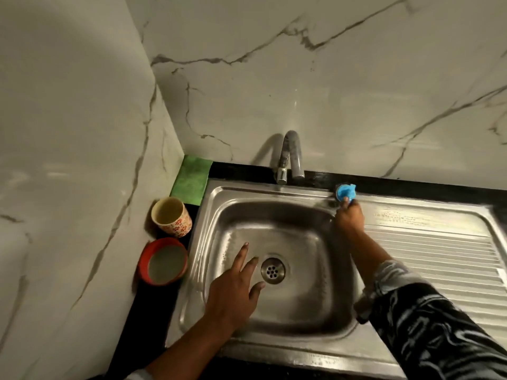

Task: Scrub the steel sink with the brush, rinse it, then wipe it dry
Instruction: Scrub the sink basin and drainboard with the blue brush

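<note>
At sink (247, 191) rim, right hand (349, 218) grips brush (346, 191); left hand (233, 287) spread beside drain (273, 270). Judged light, stiff, probably slippery when wet: hold its top

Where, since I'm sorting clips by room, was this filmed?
Probably a home kitchen: a steel sink with a ribbed drainboard, a tap behind it, and a cup on the counter.
</note>
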